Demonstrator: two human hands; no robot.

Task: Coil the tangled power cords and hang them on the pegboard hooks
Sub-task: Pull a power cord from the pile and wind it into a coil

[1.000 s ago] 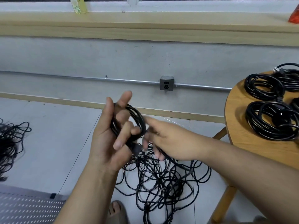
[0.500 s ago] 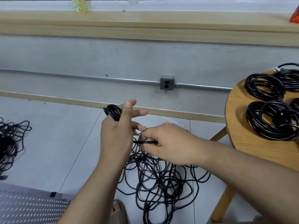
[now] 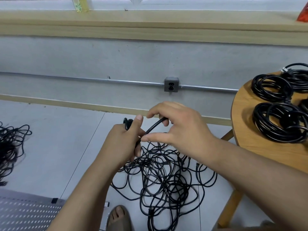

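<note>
**RIGHT HAND (image 3: 181,130) RAISED, LOOSE STRAND (image 3: 154,126) LIFTED**

Change from half a second ago: the right hand has risen from level with the left hand to slightly above it, drawing the loose strand up at a slant.

- Far left, floor: second cord tangle (image 3: 8,147), lying apart.
- Lower left corner: perforated pegboard panel (image 3: 25,214).
- Centre left: left hand (image 3: 123,144), fingers clenched round a small black coil (image 3: 127,123), thumb upright beside it.
- Centre: the loose strand runs from the left hand up to the right hand. The right hand's curled fingers grasp it, and its thumb stretches towards the left hand.
- Below both hands, floor: main tangled cord pile (image 3: 173,185), with a sandalled foot (image 3: 119,217) just beside it.
- Right: round wooden table (image 3: 246,130) bearing finished cord coils (image 3: 261,125).
</note>
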